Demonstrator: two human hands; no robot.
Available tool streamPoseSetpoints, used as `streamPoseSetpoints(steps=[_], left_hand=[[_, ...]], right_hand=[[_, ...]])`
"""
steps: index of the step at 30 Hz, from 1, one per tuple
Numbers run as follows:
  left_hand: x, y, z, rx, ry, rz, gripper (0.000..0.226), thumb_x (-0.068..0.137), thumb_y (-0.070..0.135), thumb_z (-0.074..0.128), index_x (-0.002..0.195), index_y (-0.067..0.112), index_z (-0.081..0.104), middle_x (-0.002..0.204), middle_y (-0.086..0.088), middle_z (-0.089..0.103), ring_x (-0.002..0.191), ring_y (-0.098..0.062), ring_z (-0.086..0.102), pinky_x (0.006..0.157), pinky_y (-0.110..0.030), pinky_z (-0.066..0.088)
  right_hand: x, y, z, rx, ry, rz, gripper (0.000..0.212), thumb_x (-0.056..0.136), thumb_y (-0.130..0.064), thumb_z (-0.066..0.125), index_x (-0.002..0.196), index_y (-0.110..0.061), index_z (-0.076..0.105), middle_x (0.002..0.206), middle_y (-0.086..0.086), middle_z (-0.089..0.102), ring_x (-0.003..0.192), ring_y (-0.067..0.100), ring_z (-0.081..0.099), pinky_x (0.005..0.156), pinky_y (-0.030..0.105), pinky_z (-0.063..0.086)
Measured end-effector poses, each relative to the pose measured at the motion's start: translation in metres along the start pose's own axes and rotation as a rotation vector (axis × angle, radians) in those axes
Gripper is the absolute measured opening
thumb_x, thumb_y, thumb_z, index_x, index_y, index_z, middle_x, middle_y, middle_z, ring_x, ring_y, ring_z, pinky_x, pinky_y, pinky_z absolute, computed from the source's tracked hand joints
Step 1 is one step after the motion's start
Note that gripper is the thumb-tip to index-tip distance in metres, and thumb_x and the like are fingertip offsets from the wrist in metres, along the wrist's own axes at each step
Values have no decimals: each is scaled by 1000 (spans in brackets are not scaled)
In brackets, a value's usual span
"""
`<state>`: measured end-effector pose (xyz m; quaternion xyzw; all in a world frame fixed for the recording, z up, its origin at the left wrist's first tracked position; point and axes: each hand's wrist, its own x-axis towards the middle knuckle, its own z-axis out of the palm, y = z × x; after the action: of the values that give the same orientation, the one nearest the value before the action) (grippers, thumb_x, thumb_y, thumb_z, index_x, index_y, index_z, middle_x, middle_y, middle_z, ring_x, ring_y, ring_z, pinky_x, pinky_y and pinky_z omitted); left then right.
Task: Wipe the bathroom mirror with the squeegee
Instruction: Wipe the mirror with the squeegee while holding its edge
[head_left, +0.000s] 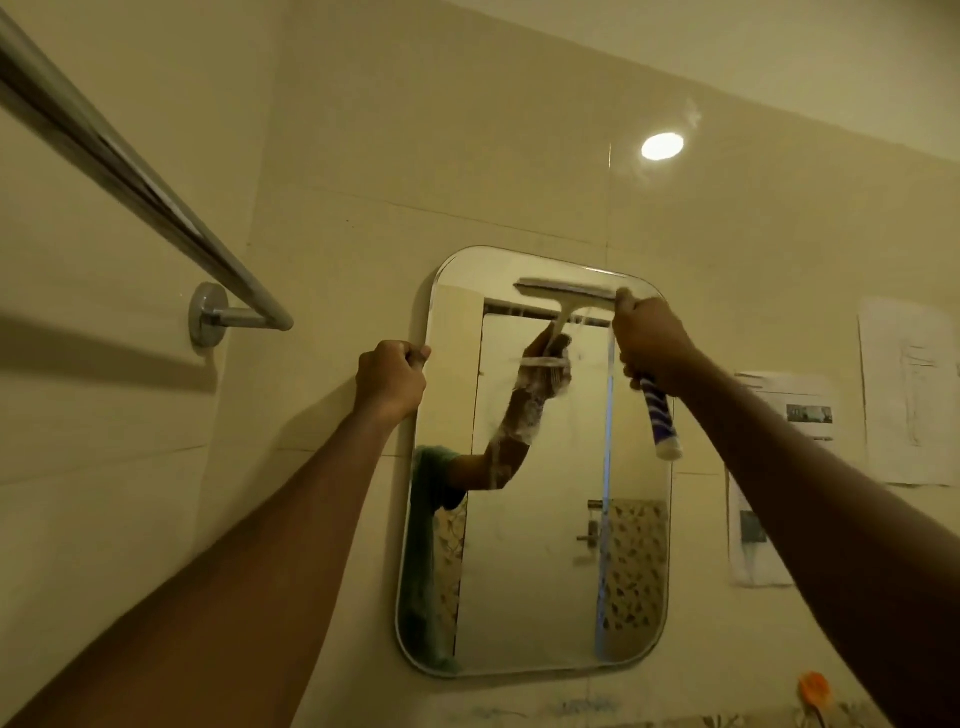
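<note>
Our right hand (652, 340) wraps its grip fully round the squeegee (661, 415) handle, arm raised, with the blade against the top of the mirror (540, 571). Our left hand (390, 376), fingers curled, clasps the mirror's left edge.

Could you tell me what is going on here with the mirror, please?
A person is wiping a wall mirror. The right hand grips the squeegee by its striped handle, with the blade set across the top of the glass. The left hand holds the mirror's left edge. Soapy streaks show below the blade, so most of the glass looks not yet wiped.
</note>
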<state>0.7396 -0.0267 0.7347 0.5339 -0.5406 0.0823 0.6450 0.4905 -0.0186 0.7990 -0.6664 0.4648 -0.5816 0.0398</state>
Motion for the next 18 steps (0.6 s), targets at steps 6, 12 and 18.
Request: streamPoseSetpoints(steps=[6, 12, 18], left_hand=[[0, 2, -2, -5, -9, -18, 33, 99, 27, 50, 107, 0, 68, 109, -19, 69, 101, -32, 62, 74, -28, 42], [-4, 3, -1, -2, 1, -9, 35, 100, 27, 48, 112, -1, 66, 111, -19, 68, 103, -31, 62, 75, -26, 39], [-3, 0, 0, 4, 5, 0, 36, 100, 28, 48, 108, -1, 67, 107, -19, 69, 94, -28, 61, 73, -27, 39]], right_hand=[[-74, 50, 22, -32, -175, 113, 48, 104, -40, 28, 77, -7, 49, 58, 7, 49, 39, 15, 46, 35, 21, 39], [-18, 12, -8, -1, 0, 48, 47, 103, -42, 31, 80, -5, 51, 65, 8, 52, 46, 15, 49, 40, 24, 42], [0, 7, -5, 18, 0, 128, 41, 103, -41, 30, 89, -6, 48, 67, 7, 50, 51, 16, 48, 43, 26, 43]])
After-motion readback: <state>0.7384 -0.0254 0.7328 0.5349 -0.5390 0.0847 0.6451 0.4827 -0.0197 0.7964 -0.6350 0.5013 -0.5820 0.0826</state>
